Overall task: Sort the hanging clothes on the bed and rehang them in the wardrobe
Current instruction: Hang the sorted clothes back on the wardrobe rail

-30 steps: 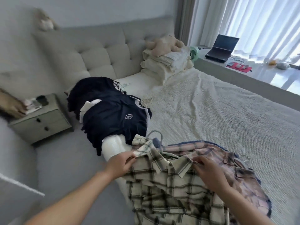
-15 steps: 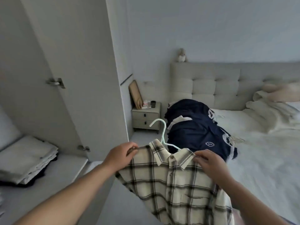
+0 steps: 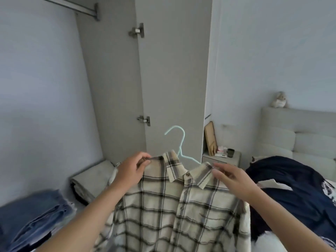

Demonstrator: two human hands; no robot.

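The shirt [image 3: 174, 206] hangs on a hanger [image 3: 179, 149], held up in front of the open wardrobe door [image 3: 172, 79]. Left hand [image 3: 130, 171] pinches the shirt's shoulder. Right hand [image 3: 234, 180] rests on the other shoulder by the collar w/ fingers mostly straight; can't tell if it really grips. The shirt looks soft, light & floppy, so it could slide off the thin hanger. Best spot to hold is prob. the hook, then lift it to the rail [image 3: 72, 6] up top. Dark clothes [image 3: 291, 188] wait on the bed [image 3: 298, 142].
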